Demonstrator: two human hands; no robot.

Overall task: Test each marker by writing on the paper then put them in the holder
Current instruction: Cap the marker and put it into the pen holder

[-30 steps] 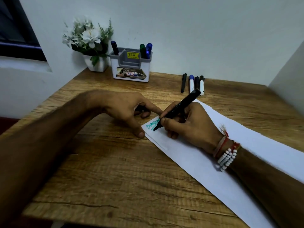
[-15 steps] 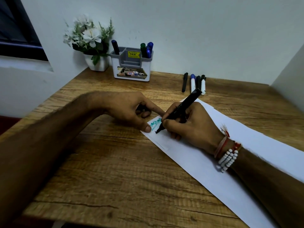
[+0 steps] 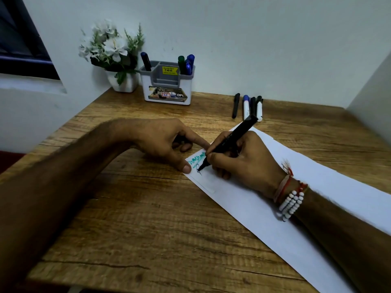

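I am looking down at a wooden desk [image 3: 148, 229] from a head camera. My right hand [image 3: 243, 163] is closed around a black marker [image 3: 230, 140], its tip touching a long white sheet of paper [image 3: 317, 208] near the sheet's far left corner. A short dark stroke sits at the tip, just below a line of green scribble [image 3: 197, 158]. White beads and red threads circle the right wrist.

My left hand [image 3: 160, 140] presses the same corner of the paper flat: the thumb tip rests on the sheet's edge and the forefinger stretches toward the marker, while the other fingers curl under the palm. It grips nothing.

At the back of the desk, against the wall, stands a white and grey holder [image 3: 167, 85]. One dark marker leans in its left compartment; a green one and blue ones stand in its right compartment. A small pot of white flowers [image 3: 114, 56] sits just left of the holder.

To the right of the holder, well apart from it, four more markers [image 3: 248, 106] lie side by side on the desk, just beyond the paper's far end.
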